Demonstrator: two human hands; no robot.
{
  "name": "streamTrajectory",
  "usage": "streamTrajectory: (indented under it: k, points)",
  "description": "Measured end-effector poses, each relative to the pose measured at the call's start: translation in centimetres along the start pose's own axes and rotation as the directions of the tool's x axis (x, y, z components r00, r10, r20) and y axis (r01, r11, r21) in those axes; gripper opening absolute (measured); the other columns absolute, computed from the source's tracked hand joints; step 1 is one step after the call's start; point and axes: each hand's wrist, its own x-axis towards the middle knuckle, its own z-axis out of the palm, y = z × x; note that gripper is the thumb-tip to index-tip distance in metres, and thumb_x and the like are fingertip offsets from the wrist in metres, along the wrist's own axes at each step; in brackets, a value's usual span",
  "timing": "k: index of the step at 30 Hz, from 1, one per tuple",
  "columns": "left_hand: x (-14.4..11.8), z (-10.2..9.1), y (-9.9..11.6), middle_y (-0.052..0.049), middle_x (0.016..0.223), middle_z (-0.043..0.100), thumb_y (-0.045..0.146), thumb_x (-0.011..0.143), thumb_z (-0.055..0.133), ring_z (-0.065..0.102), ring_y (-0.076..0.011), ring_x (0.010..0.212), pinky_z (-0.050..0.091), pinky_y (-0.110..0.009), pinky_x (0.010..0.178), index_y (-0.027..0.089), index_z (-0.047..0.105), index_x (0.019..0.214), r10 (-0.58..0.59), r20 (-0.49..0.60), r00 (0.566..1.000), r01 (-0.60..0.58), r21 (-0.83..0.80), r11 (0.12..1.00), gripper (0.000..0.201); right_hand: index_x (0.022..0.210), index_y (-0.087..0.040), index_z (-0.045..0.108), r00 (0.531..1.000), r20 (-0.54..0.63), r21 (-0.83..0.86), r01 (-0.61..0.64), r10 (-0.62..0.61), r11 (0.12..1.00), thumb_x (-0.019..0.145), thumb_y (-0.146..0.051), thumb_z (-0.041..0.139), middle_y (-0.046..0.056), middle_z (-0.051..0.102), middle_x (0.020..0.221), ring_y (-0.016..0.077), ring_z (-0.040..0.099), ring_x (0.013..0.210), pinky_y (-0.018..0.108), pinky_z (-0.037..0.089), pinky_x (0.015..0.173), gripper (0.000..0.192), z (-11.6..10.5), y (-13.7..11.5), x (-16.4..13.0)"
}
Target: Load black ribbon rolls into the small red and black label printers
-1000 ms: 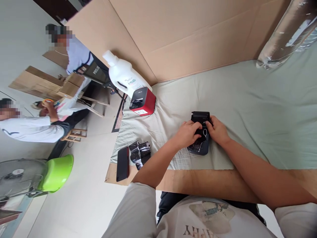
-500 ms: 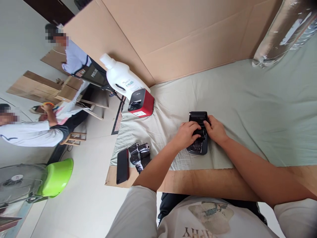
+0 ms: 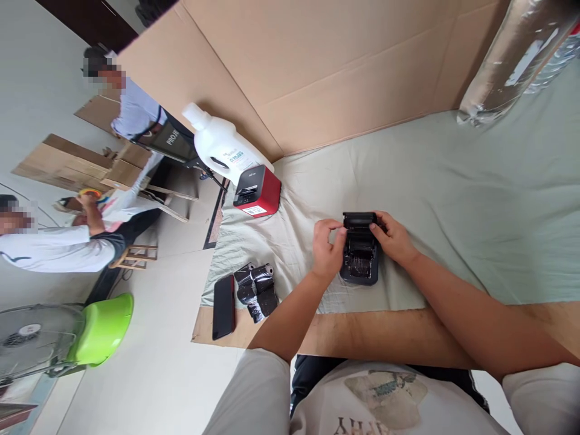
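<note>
A black label printer (image 3: 361, 266) lies on the cloth in front of me with its lid (image 3: 359, 221) raised, so its inner bay and a roller show. Fingers curled, my left hand (image 3: 328, 244) pinches the left edge of the printer around the lid's hinge area. My right hand (image 3: 392, 234) grips the opposite edge of the lid, thumb on the inner side. Left of my forearm lie several rolls in shiny black wrapping (image 3: 257, 290). Beside them is a dark phone (image 3: 223, 307).
A red and black box-shaped printer (image 3: 258, 190) stands before a white jug (image 3: 226, 145). Cardboard (image 3: 344, 66) walls the back. A wrapped brown roll (image 3: 502, 66) and bottles (image 3: 553, 63) lie far right. Two people sit at left, near a fan (image 3: 36, 332) and green basin (image 3: 102, 329).
My left hand has drawn back from inside the printer to its left edge. The lid is tilted slightly more toward me, and the bay is uncovered. My right hand stays at the right edge.
</note>
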Motion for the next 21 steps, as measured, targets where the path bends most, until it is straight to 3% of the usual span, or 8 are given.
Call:
streamTrajectory:
  k: [1,3,6,8,11,13,17,21]
  points:
    - [-0.4,-0.1,-0.3,-0.010,0.111,0.062,0.050,0.101,0.038,0.058,-0.0218,0.107,0.047,-0.041,0.097,0.020,0.060,0.111,-0.079,-0.068,0.995,0.074,-0.078,0.994,0.038,0.121,-0.024,0.060,0.999,0.019,0.068,0.034,-0.036,0.997,0.091,-0.049,0.045,0.009,0.070,0.115,0.0251,0.066,0.101,0.044,0.053,0.091,0.042,-0.2,-0.2,-0.1]
    - [-1.0,-0.2,-0.9,-0.013,0.125,0.060,0.053,0.102,0.029,0.058,-0.0219,0.116,0.047,-0.041,0.099,0.021,0.053,0.125,-0.174,-0.077,0.982,0.156,-0.196,0.968,0.046,0.115,-0.025,0.064,0.988,0.062,0.182,0.125,-0.138,0.975,0.091,-0.056,0.042,0.009,0.070,0.117,0.0257,0.064,0.110,0.046,0.050,0.098,0.045,-0.5,-0.7,-0.3]
    - [-1.6,-0.3,-1.4,-0.014,0.140,0.054,0.056,0.102,0.028,0.050,-0.0232,0.133,0.042,-0.044,0.110,0.021,0.048,0.134,-0.135,0.064,0.989,0.146,-0.234,0.961,0.052,0.096,-0.026,0.068,0.963,0.114,0.233,0.212,-0.243,0.949,0.093,-0.067,0.030,0.009,0.072,0.106,0.0269,0.064,0.108,0.049,0.046,0.104,0.056,-0.8,-1.5,-0.6]
    - [-1.8,-0.1,-1.5,-0.013,0.142,0.054,0.058,0.100,0.035,0.047,-0.0240,0.137,0.037,-0.045,0.116,0.021,0.053,0.130,-0.081,0.168,0.982,0.117,-0.217,0.969,0.051,0.091,-0.027,0.068,0.960,0.119,0.181,0.231,-0.254,0.956,0.092,-0.068,0.033,0.010,0.072,0.102,0.0273,0.064,0.104,0.050,0.046,0.102,0.054,-0.6,-1.7,-0.8]
    - [-2.2,0.4,-1.8,-0.012,0.142,0.053,0.056,0.097,0.045,0.046,-0.0248,0.138,0.033,-0.047,0.119,0.022,0.057,0.126,-0.040,0.273,0.961,0.102,-0.219,0.970,0.046,0.105,-0.026,0.065,0.958,0.115,0.043,0.260,-0.264,0.965,0.087,-0.059,0.053,0.010,0.069,0.112,0.0294,0.060,0.112,0.052,0.045,0.104,0.039,0.1,-1.3,-0.9]
    - [-2.5,0.9,-2.1,-0.012,0.144,0.051,0.053,0.097,0.047,0.046,-0.0245,0.139,0.034,-0.047,0.119,0.023,0.052,0.132,-0.055,0.295,0.954,0.137,-0.264,0.955,0.046,0.117,-0.026,0.062,0.955,0.144,-0.019,0.264,-0.259,0.964,0.084,-0.051,0.060,0.011,0.066,0.121,0.0311,0.056,0.120,0.055,0.043,0.107,0.042,0.6,-0.8,-0.9]
    - [-3.0,1.6,-2.8,-0.013,0.149,0.045,0.050,0.096,0.051,0.045,-0.0245,0.139,0.036,-0.045,0.118,0.025,0.038,0.144,-0.097,0.292,0.952,0.202,-0.354,0.913,0.055,0.131,-0.025,0.055,0.950,0.227,-0.081,0.236,-0.213,0.968,0.083,-0.044,0.060,0.013,0.057,0.137,0.0336,0.048,0.133,0.058,0.037,0.113,0.052,1.0,-0.3,-1.1]
    - [-3.3,1.9,-3.0,-0.015,0.150,0.043,0.056,0.095,0.049,0.043,-0.0253,0.140,0.035,-0.045,0.119,0.024,0.037,0.144,-0.100,0.252,0.963,0.178,-0.310,0.934,0.059,0.134,-0.025,0.052,0.950,0.266,-0.112,0.197,-0.161,0.974,0.083,-0.044,0.060,0.013,0.054,0.141,0.0341,0.046,0.136,0.058,0.037,0.114,0.054,0.6,-0.5,-1.1]
